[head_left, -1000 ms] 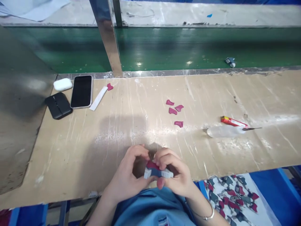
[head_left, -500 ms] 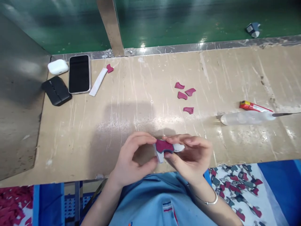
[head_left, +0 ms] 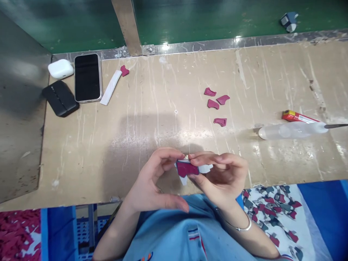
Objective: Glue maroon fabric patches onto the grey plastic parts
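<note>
A small part with a maroon face, dark blue edge and white-grey projecting pieces point(head_left: 187, 169) is held near the table's front edge. My right hand point(head_left: 224, 174) pinches its right end between thumb and fingers. My left hand point(head_left: 154, 185) has its thumb spread away below, while its fingertips rest at the part's upper left corner. The underside of the part is hidden from view. Beyond the hands lie several loose maroon pieces, among them a notched one point(head_left: 220, 122) and a plain one point(head_left: 213, 104).
At the left are a phone point(head_left: 87, 78), white earbud case point(head_left: 61, 69), black box point(head_left: 60, 98) and white strip point(head_left: 111, 88). A translucent bottle point(head_left: 292, 131) lies right beside a red-yellow packet point(head_left: 299, 116). Bins flank me below: maroon pieces point(head_left: 19, 232) left, assembled parts point(head_left: 272, 210) right.
My left thumb has come off the part and swung down and away. The part has turned, its maroon face now showing a different outline. My right hand keeps its pinch.
</note>
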The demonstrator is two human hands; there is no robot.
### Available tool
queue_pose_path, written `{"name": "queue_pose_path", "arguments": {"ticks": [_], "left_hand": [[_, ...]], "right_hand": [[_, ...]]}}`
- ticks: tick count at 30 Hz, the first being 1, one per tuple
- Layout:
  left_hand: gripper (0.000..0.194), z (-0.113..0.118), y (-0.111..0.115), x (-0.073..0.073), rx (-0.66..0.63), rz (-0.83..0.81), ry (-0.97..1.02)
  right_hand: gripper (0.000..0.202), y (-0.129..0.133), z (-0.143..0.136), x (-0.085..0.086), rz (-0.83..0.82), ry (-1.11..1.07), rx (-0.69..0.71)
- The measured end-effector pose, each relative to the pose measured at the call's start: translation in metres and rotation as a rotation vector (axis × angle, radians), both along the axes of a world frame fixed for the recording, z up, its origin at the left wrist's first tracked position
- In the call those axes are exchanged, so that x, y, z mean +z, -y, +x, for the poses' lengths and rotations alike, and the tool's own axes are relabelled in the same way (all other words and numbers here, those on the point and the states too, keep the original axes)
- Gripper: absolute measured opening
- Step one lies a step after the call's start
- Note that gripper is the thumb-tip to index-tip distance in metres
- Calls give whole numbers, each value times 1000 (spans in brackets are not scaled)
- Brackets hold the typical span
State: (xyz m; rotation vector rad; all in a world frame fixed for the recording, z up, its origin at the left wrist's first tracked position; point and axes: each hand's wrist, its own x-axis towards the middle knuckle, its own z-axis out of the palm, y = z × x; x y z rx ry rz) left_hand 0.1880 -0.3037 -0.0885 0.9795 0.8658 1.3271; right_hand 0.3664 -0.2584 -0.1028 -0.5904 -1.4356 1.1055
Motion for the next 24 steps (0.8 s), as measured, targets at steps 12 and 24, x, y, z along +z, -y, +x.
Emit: {"name": "queue_pose_path", "arguments": {"ticks": [12, 24], "left_hand": [[27, 5, -4, 11, 73, -116, 148], [29, 5, 1, 9, 204, -26, 40]], "right_hand": [[49, 4, -3, -1, -14, 58, 65], [56, 4, -3, -1, -30, 100, 130]]}}
